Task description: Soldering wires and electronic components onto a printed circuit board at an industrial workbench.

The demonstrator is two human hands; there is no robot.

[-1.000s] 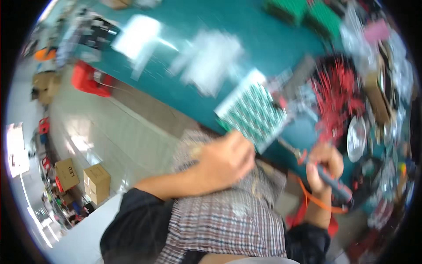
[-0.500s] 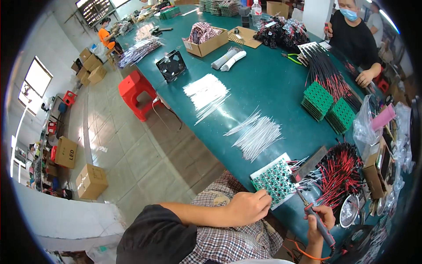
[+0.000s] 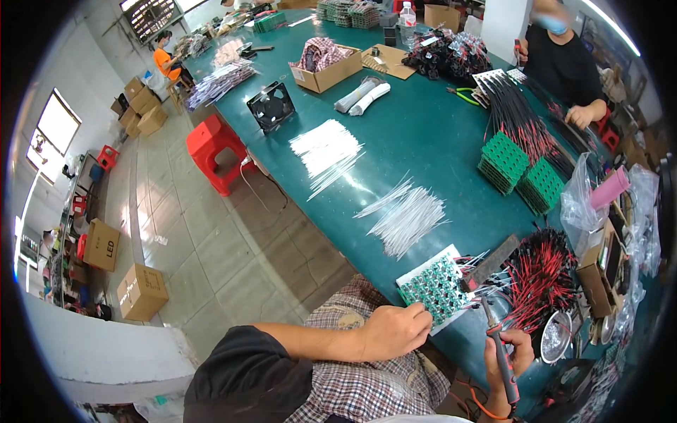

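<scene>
Counter and all it carries look sharp now, where a second ago a swing of the head had smeared them. The panel of small boards hasn't gone anywhere in the last half second: from where I stand, it lies at the counter's near edge, just past the left hand. What has shifted is the soldering iron, tipped more upright in the right hand, its point a little off the panel's right corner. To my mind that leaves the work between touches, the tip idle.

The panel itself is a flat slab, white along its margins, with close rows of green pieces bearing tiny bright and dark parts. A heap of red and black wires sits off to its right. The right hand's fingers are clamped around the iron's handle; the left hand's are curled by the panel's near edge, and whether they pinch anything I cannot tell.
</scene>
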